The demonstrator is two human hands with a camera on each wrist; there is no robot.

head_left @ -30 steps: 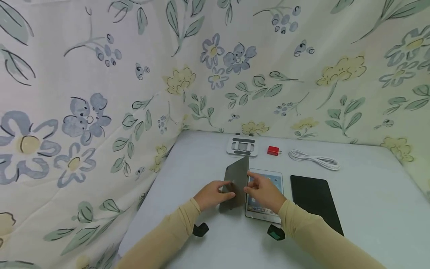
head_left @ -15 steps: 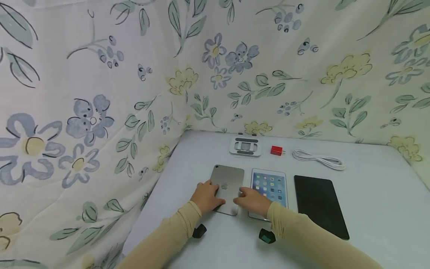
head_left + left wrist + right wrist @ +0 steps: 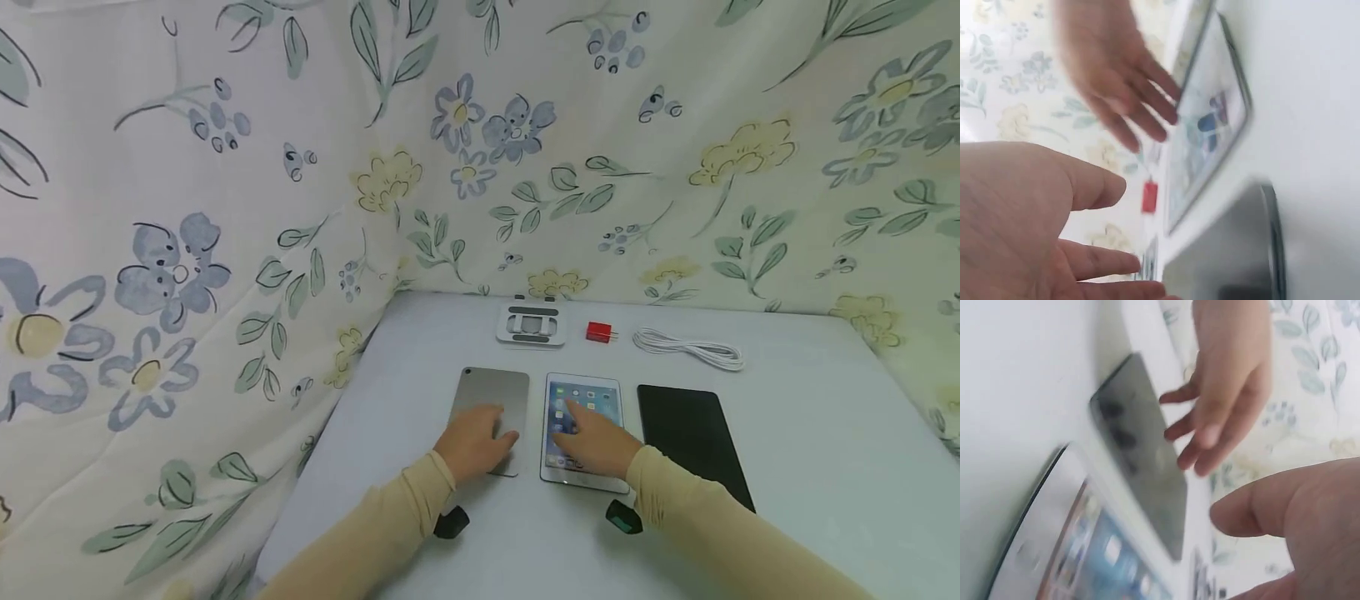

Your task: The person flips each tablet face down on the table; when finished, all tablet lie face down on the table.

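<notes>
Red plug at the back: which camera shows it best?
The head view: the whole red plug shows there fairly clearly, with nothing in front of it. The left wrist view shows it only as a blurred red block; the right wrist view does not show it.

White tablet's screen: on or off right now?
On: the white tablet shows app icons on a bluish background, partly hidden by the right hand.

L arm (image 3: 375, 533): sleeved, fwd, slanting R
R arm (image 3: 742, 537): sleeved, fwd, slanting L
L grip (image 3: 474, 440): back up, fingers loosely extended
L thumb (image 3: 1099, 187): apart fr. fingers
R grip (image 3: 597, 440): back up, fingers relaxed
R thumb (image 3: 1244, 509): apart fr. fingers
Both grips: apart, angled inwd
</notes>
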